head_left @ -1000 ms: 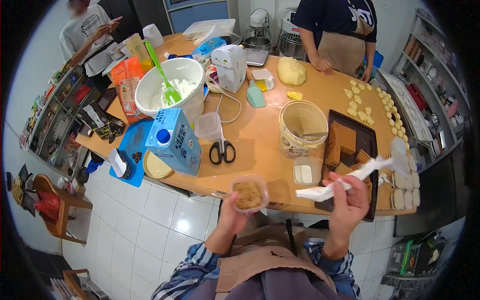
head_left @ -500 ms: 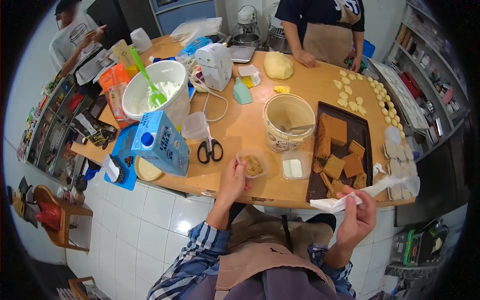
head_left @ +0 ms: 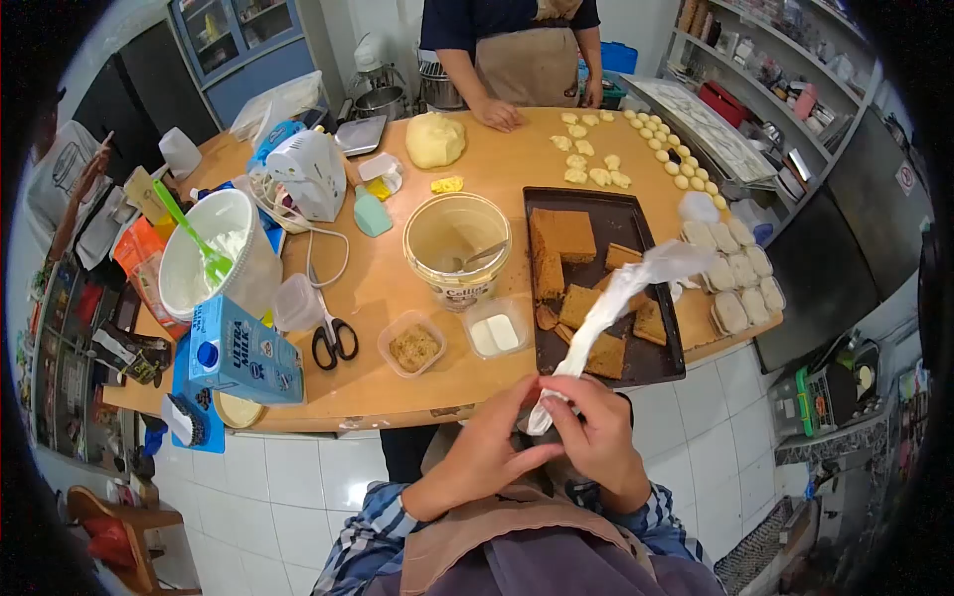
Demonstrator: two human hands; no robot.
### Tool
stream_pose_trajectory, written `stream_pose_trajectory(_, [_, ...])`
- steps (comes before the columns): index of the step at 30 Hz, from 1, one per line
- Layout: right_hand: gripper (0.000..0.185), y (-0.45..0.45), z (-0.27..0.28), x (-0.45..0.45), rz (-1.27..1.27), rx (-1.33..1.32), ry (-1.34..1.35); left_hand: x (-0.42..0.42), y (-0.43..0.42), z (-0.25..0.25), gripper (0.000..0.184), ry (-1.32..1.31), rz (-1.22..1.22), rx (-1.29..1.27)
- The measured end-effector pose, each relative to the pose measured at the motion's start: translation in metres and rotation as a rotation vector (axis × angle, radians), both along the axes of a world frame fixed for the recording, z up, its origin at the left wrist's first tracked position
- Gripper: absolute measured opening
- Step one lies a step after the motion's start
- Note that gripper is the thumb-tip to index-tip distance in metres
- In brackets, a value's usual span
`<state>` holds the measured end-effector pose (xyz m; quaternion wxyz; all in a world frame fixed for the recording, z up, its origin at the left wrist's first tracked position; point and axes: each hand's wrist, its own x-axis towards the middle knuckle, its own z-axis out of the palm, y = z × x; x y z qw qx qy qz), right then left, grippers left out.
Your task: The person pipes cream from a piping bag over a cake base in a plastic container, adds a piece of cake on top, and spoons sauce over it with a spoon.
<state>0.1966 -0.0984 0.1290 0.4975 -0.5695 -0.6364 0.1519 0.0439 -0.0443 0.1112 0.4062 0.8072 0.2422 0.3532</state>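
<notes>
A piping bag with white filling is held in front of my body, its clear upper end slanting up and to the right over the tray. My right hand is closed round its lower part. Against the same part, from the left, presses my left hand with bent fingers. Just ahead are a small tub of brown crumbly filling and a tub with a white block. A dark baking tray holds pieces of brown cake.
A large cream bucket with a utensil stands mid-table. To the left are scissors, a milk carton and a white bowl with a green spatula. Dough lies farther back, near another person's hand.
My left hand has let go of the tub of brown filling and moved right to the piping bag. My right hand has brought the bag inward, and its top now points upward. The view has shifted right.
</notes>
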Motion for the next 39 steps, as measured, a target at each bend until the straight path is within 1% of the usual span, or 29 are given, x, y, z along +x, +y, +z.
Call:
stream_pose_trajectory(2, [0.023,-0.003,0.001,0.003,0.022,0.017,0.041,0.008,-0.002,-0.010,0.057,-0.054,-0.010,-0.133])
stream_pose_trajectory(3, [0.025,-0.006,0.001,0.006,0.031,0.024,0.060,0.007,-0.002,-0.008,0.056,-0.042,-0.063,-0.200])
stream_pose_trajectory(4, [0.019,-0.009,-0.002,0.010,0.030,0.000,0.194,0.004,-0.001,-0.005,0.056,-0.031,-0.114,-0.267])
stream_pose_trajectory(5, [0.018,-0.009,-0.006,0.013,0.017,0.032,0.432,0.003,-0.001,-0.003,0.055,-0.019,-0.164,-0.335])
stream_pose_trajectory(7, [0.017,-0.005,-0.019,0.018,-0.007,0.098,0.913,0.006,-0.003,-0.013,0.052,-0.116,-0.260,-0.495])
stream_pose_trajectory(8, [0.026,-0.005,-0.028,0.032,-0.043,-0.056,0.974,0.007,-0.004,-0.019,0.050,-0.161,-0.307,-0.574])
stream_pose_trajectory(11, [0.044,0.006,-0.046,0.041,0.275,0.017,1.305,0.011,-0.008,-0.027,0.046,-0.220,-0.347,-0.786])
stream_pose_trajectory(12, [0.056,0.008,-0.039,0.036,0.269,-0.005,1.329,0.012,-0.007,-0.029,0.046,-0.212,-0.358,-0.798])
stream_pose_trajectory(15, [0.067,0.015,-0.035,0.039,0.304,0.000,1.403,0.012,-0.008,-0.032,0.046,-0.156,-0.390,-0.821])
stream_pose_trajectory(16, [0.062,0.017,-0.038,0.043,0.349,0.012,1.470,0.012,-0.008,-0.029,0.046,-0.118,-0.405,-0.805])
stream_pose_trajectory(19, [0.051,0.017,-0.032,0.049,0.080,-0.001,1.238,0.014,-0.002,-0.030,0.041,-0.005,-0.417,-0.699])
stream_pose_trajectory(20, [0.046,0.016,-0.028,0.049,0.022,-0.006,1.107,0.014,-0.001,-0.030,0.038,0.031,-0.414,-0.656])
stream_pose_trajectory(22, [0.038,0.011,-0.015,0.046,-0.091,-0.018,0.844,0.021,0.003,-0.026,0.035,-0.021,-0.423,-0.557])
stream_pose_trajectory(23, [0.036,0.010,-0.011,0.043,-0.059,-0.022,0.816,0.027,0.006,-0.023,0.034,-0.048,-0.426,-0.509])
stream_pose_trajectory(25, [0.032,0.009,-0.001,0.035,0.007,-0.030,0.758,0.041,0.011,-0.011,0.032,-0.217,-0.460,-0.650])
stream_pose_trajectory(26, [0.027,0.004,0.013,0.027,0.044,-0.140,0.933,0.048,0.014,-0.004,0.032,-0.303,-0.476,-0.716])
stream_pose_trajectory(27, [0.028,0.006,-0.003,0.027,0.058,-0.076,0.747,0.054,0.016,0.004,0.033,-0.343,-0.475,-0.741])
stream_pose_trajectory(29, [0.032,0.008,-0.014,0.034,-0.029,0.043,0.329,0.064,0.021,0.017,0.035,-0.422,-0.477,-0.786])
stream_pose_trajectory(30, [0.032,0.006,-0.009,0.033,-0.024,-0.001,0.475,0.064,0.027,0.021,0.035,-0.317,-0.516,-0.741])
stream_pose_trajectory(31, [0.033,0.002,0.001,0.030,-0.019,-0.048,0.621,0.065,0.031,0.024,0.035,-0.265,-0.563,-0.762])
stream_pose_trajectory(33, [0.033,0.002,0.012,0.027,0.007,0.004,0.700,0.067,0.035,0.024,0.035,-0.156,-0.656,-0.811])
stream_pose_trajectory(35, [0.037,0.012,0.020,0.030,0.054,0.192,0.560,0.074,0.029,0.009,0.029,-0.224,-0.573,-0.914])
stream_pose_trajectory(36, [0.039,0.011,0.021,0.032,0.067,0.195,0.518,0.078,0.025,0.008,0.027,-0.259,-0.530,-0.964])
stream_pose_trajectory(38, [0.044,0.012,0.022,0.038,0.099,0.207,0.434,0.082,0.022,0.015,0.021,-0.333,-0.577,-0.539])
stream_pose_trajectory(39, [0.044,0.013,0.021,0.041,0.118,0.239,0.385,0.084,0.020,0.020,0.019,-0.363,-0.590,-0.325])
